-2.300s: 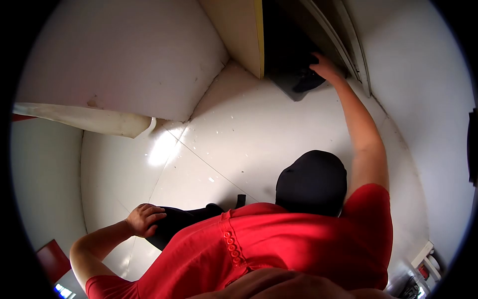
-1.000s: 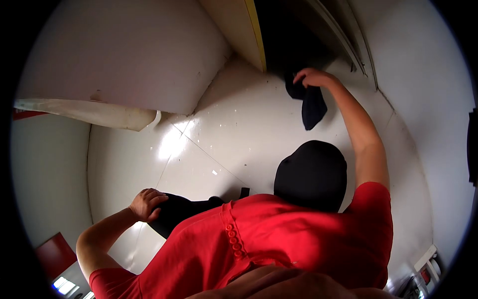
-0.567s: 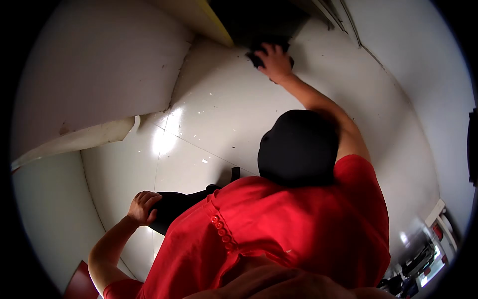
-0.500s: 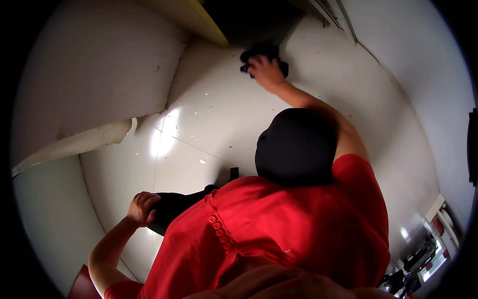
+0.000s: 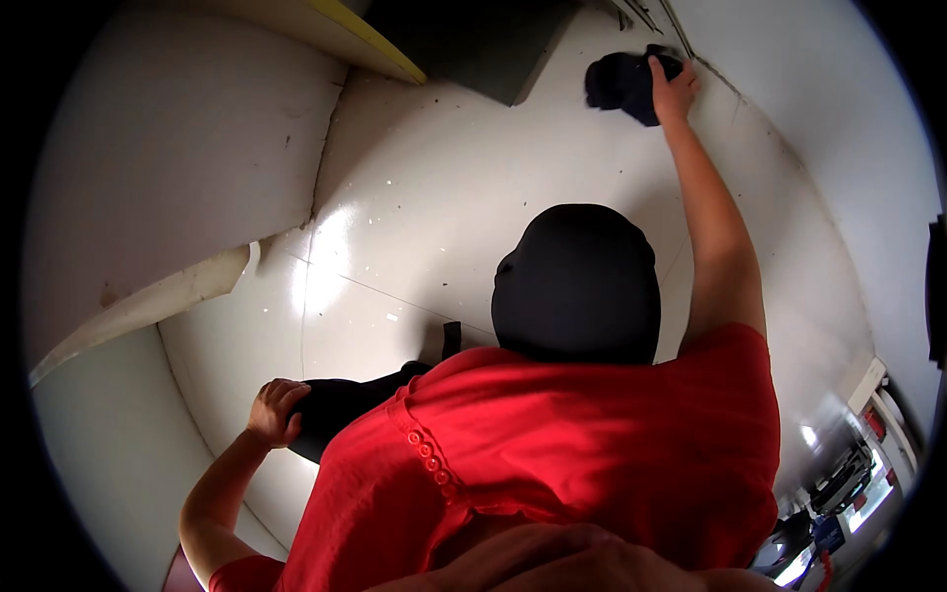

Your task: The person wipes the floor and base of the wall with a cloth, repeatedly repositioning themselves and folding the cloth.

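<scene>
The dark cloth (image 5: 621, 84) is at the far right, bunched in the right hand (image 5: 675, 91), just beside the foot of the right wall (image 5: 838, 118); its folds sink into one dark mass and its left edge is blurred, so its full shape is hard to make out; the thumb lies across the near face, the other fingers bend round the right side, partly hidden, and together they hold the cloth. The left hand (image 5: 277, 411) lies at the near left on the black-clad left leg (image 5: 340, 412), fingers close together and curled over it; whether they press or merely rest, I cannot tell; the red shirt (image 5: 592, 434) covers much of that leg. The dark slab (image 5: 483, 49) is cut off at the far edge, and its surface is too dim to read.

Pale floor (image 5: 444, 197) spreads from the knees to the slab, and rightward to the wall, with room around the right forearm; small pale and dark flecks dot it. To the left, a pale block (image 5: 178, 138) bounds this space, a long off-white piece (image 5: 187, 281) along its near edge; a yellow-edged panel (image 5: 370, 41) stands left of the slab, well apart from the cloth; the black-clad right knee (image 5: 577, 281) juts up between the shirt and the far floor; at the near right, clutter (image 5: 838, 493) is too small to sort out.
</scene>
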`<state>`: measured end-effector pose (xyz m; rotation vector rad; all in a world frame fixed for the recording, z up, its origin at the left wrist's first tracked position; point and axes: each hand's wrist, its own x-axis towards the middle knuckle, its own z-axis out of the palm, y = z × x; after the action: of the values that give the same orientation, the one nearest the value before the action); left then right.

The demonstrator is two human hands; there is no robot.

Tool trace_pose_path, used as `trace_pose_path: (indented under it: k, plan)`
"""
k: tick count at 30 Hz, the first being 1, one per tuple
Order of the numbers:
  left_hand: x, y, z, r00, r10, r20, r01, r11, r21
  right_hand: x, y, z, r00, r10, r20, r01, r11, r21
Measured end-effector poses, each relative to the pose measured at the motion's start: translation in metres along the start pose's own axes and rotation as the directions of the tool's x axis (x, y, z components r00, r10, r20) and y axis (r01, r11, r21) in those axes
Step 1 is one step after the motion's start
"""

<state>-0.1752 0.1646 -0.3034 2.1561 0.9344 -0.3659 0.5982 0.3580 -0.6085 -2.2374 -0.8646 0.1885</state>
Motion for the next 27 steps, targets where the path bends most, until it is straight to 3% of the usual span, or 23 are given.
trace_pose_path:
  k: [1, 3, 4, 8, 10, 12, 14, 17, 20, 22, 23, 24, 25, 26, 27]
  plan:
    - [0.0, -0.001, -0.001, 1.0, -0.011, 0.008, 0.011, 1.0, -0.006, 0.011, 0.001, 0.005, 1.0, 0.005, 0.0, -0.005, 1.0, 0.003]
    - [0.0, -0.001, -0.001, 1.0, -0.027, 0.007, 0.026, 0.999, 0.019, 0.035, -0.002, 0.028, 0.889, 0.409, 0.206, -0.316, 0.873, -0.372]
    - [0.0, 0.001, -0.002, 0.999, -0.038, 0.006, 0.038, 0.998, 0.04, 0.031, -0.013, 0.047, 0.916, 0.369, 0.159, -0.27, 0.858, -0.438]
    - [0.003, 0.002, -0.004, 1.0, -0.031, 0.0, 0.031, 0.998, 0.051, -0.007, -0.062, 0.077, 0.955, 0.071, 0.289, 0.109, 0.821, -0.56]
    - [0.005, 0.001, -0.004, 1.0, -0.024, -0.008, 0.024, 0.997, 0.078, -0.042, -0.084, 0.077, 0.924, -0.12, 0.363, 0.311, 0.788, -0.531]
    - [0.009, -0.002, -0.005, 1.0, -0.002, -0.01, 0.003, 0.997, 0.078, -0.084, -0.09, 0.073, 0.816, -0.32, 0.481, 0.525, 0.758, -0.387]
    - [0.012, -0.003, -0.006, 1.0, 0.015, -0.009, -0.015, 0.997, 0.076, -0.129, -0.093, 0.055, 0.759, -0.435, 0.484, 0.599, 0.758, -0.258]
    - [0.021, -0.008, -0.011, 1.0, 0.016, 0.023, -0.018, 0.997, 0.069, -0.173, -0.07, 0.039, 0.597, -0.604, 0.528, 0.738, 0.671, -0.066]
    - [0.027, -0.014, -0.012, 0.998, 0.002, 0.068, -0.007, 0.997, 0.073, -0.201, -0.048, 0.017, 0.435, -0.649, 0.624, 0.79, 0.608, 0.082]
    - [0.027, -0.015, -0.013, 0.997, -0.003, 0.078, -0.002, 0.998, 0.067, -0.2, -0.031, 0.0, 0.46, -0.629, 0.627, 0.618, 0.733, 0.283]
    - [0.027, -0.016, -0.014, 0.996, -0.022, 0.082, 0.017, 0.998, 0.067, -0.199, -0.019, -0.01, 0.557, -0.564, 0.61, 0.5, 0.814, 0.296]
    - [0.027, -0.014, -0.014, 0.995, -0.016, 0.094, 0.01, 0.998, 0.06, -0.188, -0.002, -0.024, 0.646, -0.629, 0.432, 0.5, 0.776, 0.383]
    - [0.027, -0.014, -0.015, 0.997, 0.0, 0.081, -0.004, 0.999, 0.053, -0.176, 0.012, -0.048, 0.707, -0.642, 0.296, 0.562, 0.765, 0.316]
    - [0.029, -0.015, -0.014, 0.998, 0.014, 0.062, -0.017, 0.999, 0.045, -0.16, 0.03, -0.073, 0.751, -0.62, 0.225, 0.612, 0.783, 0.114]
    - [0.03, -0.016, -0.013, 0.997, 0.021, 0.068, -0.023, 0.999, 0.037, -0.145, 0.06, -0.094, 0.841, -0.526, 0.129, 0.521, 0.85, 0.071]
